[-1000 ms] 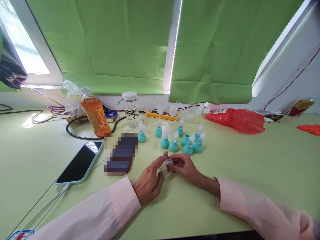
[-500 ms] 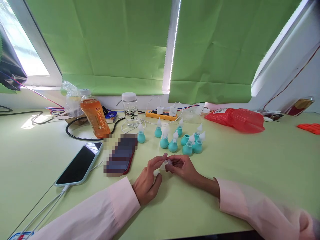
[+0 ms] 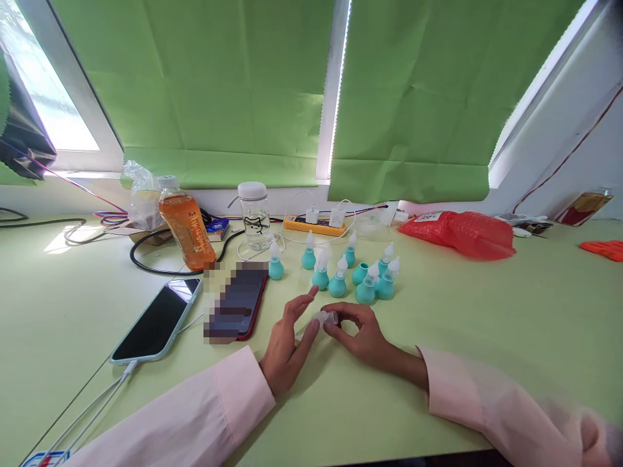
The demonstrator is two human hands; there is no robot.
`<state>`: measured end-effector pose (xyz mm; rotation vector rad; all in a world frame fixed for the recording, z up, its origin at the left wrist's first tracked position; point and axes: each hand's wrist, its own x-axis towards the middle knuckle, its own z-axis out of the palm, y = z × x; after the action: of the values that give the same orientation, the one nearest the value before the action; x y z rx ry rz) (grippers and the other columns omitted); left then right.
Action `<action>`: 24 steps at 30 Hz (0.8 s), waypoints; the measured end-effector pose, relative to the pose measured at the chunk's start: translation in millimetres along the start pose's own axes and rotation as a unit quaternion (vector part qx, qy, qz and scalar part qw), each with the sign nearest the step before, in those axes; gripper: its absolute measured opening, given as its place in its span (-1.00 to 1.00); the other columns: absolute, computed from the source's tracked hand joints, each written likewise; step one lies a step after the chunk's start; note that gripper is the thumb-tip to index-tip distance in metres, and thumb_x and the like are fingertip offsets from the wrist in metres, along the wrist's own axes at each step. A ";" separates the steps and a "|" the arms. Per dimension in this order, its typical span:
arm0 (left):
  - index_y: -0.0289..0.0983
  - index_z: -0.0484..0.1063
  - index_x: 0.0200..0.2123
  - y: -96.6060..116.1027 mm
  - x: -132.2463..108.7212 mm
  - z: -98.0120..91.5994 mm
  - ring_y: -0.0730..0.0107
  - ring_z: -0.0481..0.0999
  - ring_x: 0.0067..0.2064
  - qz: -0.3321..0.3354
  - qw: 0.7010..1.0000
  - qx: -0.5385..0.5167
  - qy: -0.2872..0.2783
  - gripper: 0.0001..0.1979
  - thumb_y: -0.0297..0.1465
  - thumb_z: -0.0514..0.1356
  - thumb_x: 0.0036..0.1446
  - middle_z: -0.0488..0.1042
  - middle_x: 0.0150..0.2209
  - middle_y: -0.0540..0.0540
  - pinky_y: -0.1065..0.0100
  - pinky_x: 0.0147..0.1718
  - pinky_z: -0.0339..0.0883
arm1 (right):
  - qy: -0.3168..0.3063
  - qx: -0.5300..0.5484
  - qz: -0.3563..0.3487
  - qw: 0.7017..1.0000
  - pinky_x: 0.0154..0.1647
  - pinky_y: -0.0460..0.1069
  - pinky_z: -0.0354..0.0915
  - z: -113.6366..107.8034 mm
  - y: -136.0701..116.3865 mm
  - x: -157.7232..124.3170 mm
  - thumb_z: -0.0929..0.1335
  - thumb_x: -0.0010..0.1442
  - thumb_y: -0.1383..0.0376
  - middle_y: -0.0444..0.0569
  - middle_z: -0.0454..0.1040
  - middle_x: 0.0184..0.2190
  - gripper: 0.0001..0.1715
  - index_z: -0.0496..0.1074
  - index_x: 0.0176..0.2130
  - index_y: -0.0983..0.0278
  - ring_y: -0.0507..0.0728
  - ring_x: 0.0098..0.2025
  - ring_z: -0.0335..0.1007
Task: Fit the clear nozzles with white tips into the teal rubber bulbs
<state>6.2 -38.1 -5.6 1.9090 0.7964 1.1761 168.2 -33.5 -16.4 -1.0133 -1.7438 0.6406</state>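
Between my hands is a small clear plastic nozzle piece (image 3: 329,317), pinched by the thumb and index finger of my right hand (image 3: 359,329). My left hand (image 3: 291,344) is open, its index finger stretched out and apart from the thumb, whose tip is at the piece's left end. Something whitish shows partly behind the left thumb, too hidden to name. Just beyond my hands stand several teal squeeze bulbs (image 3: 337,285) with pointed translucent nozzles. One teal bulb (image 3: 360,273) among them has an open neck and no nozzle.
To the left lie a charging phone (image 3: 154,321) and a second, blurred-out phone (image 3: 238,301). Behind them are an orange drink bottle (image 3: 187,227), a clear jar (image 3: 256,224) and a yellow power strip (image 3: 314,225) with cables. A red plastic bag (image 3: 457,235) lies at the back right.
My left index finger has lifted off the clear piece and straightened, while the left thumb has moved up against it. The piece now shows more between my hands, turned sideways.
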 end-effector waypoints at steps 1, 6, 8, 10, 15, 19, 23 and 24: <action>-0.20 -0.02 -0.05 -0.5 2.1 -0.5 0.31 0.13 0.12 -0.015 1.000 -0.003 0.007 -0.71 -0.40 -0.04 0.15 0.13 0.12 -0.20 0.20 0.02 0.06 | 0.000 -0.019 -0.029 0.999 -0.42 -0.07 0.30 -0.4 -0.8 -0.7 0.32 0.00 0.28 -0.10 0.42 -0.51 -0.80 0.41 -0.30 0.27 0.01 -0.48 0.31; -0.20 0.01 -0.04 -1.2 7.0 -4.1 0.30 0.18 0.09 -0.062 0.998 -0.019 -0.027 -0.69 -0.35 -0.01 0.14 0.21 0.06 -0.18 0.19 0.00 0.08 | -0.031 -0.049 -0.128 0.990 -0.39 -0.07 0.29 -1.3 -1.3 -2.3 0.30 0.02 0.32 -0.10 0.44 -0.46 -0.80 0.38 -0.26 0.22 0.01 -0.46 0.33; -0.19 0.04 -0.05 -0.8 6.5 -4.3 0.30 0.18 0.09 -0.059 0.997 -0.019 -0.047 -0.70 -0.34 -0.01 0.14 0.23 0.05 -0.16 0.20 0.00 0.07 | -0.028 -0.044 -0.139 0.989 -0.38 -0.07 0.30 -1.1 -0.5 -2.6 0.31 0.02 0.33 -0.10 0.46 -0.45 -0.79 0.38 -0.25 0.21 0.01 -0.44 0.34; -0.19 0.05 -0.05 -0.9 6.0 -3.7 0.30 0.17 0.10 -0.056 0.996 -0.024 -0.060 -0.71 -0.34 -0.01 0.14 0.24 0.04 -0.16 0.20 0.01 0.06 | -0.024 -0.044 -0.140 0.989 -0.37 -0.07 0.31 -0.8 0.7 -3.3 0.31 0.02 0.34 -0.10 0.47 -0.44 -0.77 0.38 -0.24 0.20 0.02 -0.43 0.36; -0.21 0.03 -0.04 -1.4 6.2 -1.2 0.25 0.15 0.11 -0.070 0.991 -0.074 -0.082 -0.69 -0.35 -0.01 0.14 0.25 0.03 -0.20 0.18 -0.02 0.12 | -0.009 -0.065 -0.167 0.984 -0.32 -0.05 0.34 -0.2 4.8 -5.6 0.30 0.02 0.35 -0.07 0.49 -0.38 -0.76 0.39 -0.23 0.19 0.06 -0.34 0.41; -0.20 0.00 -0.03 0.0 6.9 -0.2 0.25 0.22 0.08 -0.054 0.990 -0.086 -0.099 -0.70 -0.36 -0.03 0.15 0.18 0.07 -0.20 0.19 -0.02 0.15 | 0.013 -0.089 -0.221 0.971 -0.31 -0.05 0.35 -0.5 4.6 -6.2 0.31 0.01 0.39 -0.07 0.49 -0.31 -0.68 0.37 -0.18 0.15 0.07 -0.30 0.42; -0.19 -0.01 -0.04 -0.1 6.6 0.3 0.25 0.23 0.07 -0.046 0.990 -0.084 -0.099 -0.70 -0.37 -0.03 0.15 0.11 0.11 -0.21 0.19 0.00 0.13 | -0.003 -0.092 -0.239 0.967 -0.27 -0.04 0.36 -1.6 1.3 -5.4 0.29 0.03 0.42 -0.07 0.49 -0.30 -0.68 0.37 -0.17 0.16 0.07 -0.26 0.41; -0.19 -0.02 -0.04 -0.4 6.4 0.4 0.25 0.22 0.08 -0.045 0.990 -0.085 -0.099 -0.70 -0.37 -0.03 0.15 0.11 0.11 -0.22 0.18 0.01 0.11 | -0.008 -0.095 -0.235 0.967 -0.28 -0.04 0.36 -1.8 0.9 -5.2 0.29 0.04 0.41 -0.07 0.49 -0.30 -0.70 0.38 -0.19 0.16 0.07 -0.26 0.41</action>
<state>9.0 -32.8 -3.2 1.7964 0.6464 0.9506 171.0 -37.5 -18.9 -0.6791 -1.9947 0.1824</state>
